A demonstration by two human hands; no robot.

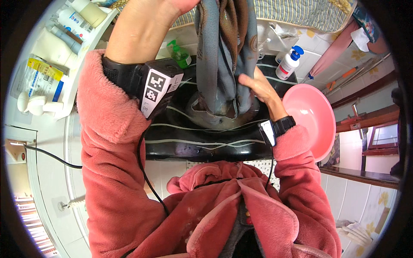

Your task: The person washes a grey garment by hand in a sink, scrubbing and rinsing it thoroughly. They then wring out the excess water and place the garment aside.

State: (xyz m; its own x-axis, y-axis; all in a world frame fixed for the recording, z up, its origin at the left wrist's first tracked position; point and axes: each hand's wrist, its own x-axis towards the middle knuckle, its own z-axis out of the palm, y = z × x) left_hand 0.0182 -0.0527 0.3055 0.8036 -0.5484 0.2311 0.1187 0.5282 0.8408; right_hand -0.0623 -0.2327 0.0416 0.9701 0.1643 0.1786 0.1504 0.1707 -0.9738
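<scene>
A wet grey and brown cloth garment (214,64) hangs over the basin of a black sink counter (206,151), its lower end inside the basin. My left hand (184,4) is raised at the top edge of the view beside the upper part of the cloth; its fingers are cut off by the frame or hidden. Against the cloth's right side rests my right hand (258,85), thumb in front and the other fingers hidden behind the fabric. The cloth covers part of the basin.
A pink plastic basin (309,122) stands right of the counter. Behind the sink are a green pump bottle (180,56) and a white bottle with a blue pump (288,64). At left, a white shelf (72,93) holds several bottles and tubes. A black cable hangs from each wrist device.
</scene>
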